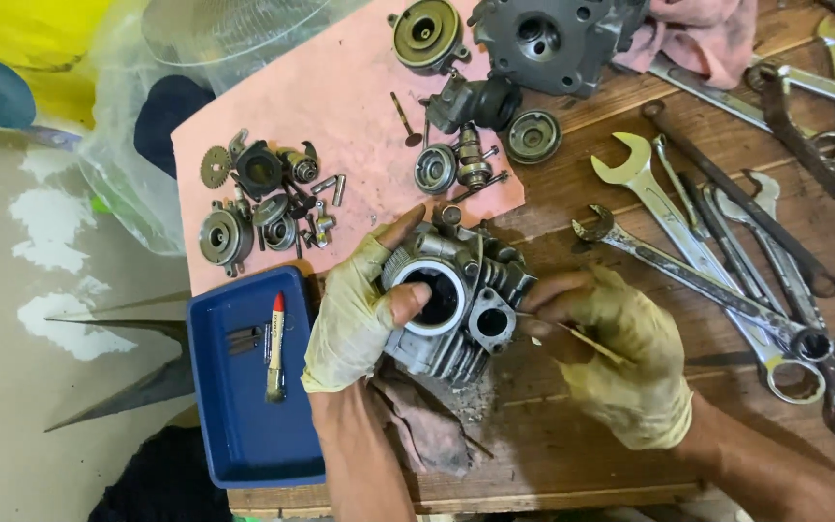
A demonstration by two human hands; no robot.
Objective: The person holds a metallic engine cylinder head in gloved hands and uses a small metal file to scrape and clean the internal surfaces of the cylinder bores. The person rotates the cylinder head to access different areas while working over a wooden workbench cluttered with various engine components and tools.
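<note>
Left hand (355, 314) clamped round the finned grey metal engine cylinder (456, 304) on the wooden bench (572, 454), right hand (620, 353) pinching prob a thin scraper (572, 333) w/ fingers together; block looks heavy, stiff, best gripped by the fins.

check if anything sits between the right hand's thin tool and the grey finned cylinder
Nothing visible does. The right hand holds the thin pale tool with its tip at the grey finned metal cylinder, which the left hand grips.

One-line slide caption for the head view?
Left hand steadies finned engine cylinder while right hand holds thin tool beside it.
</note>
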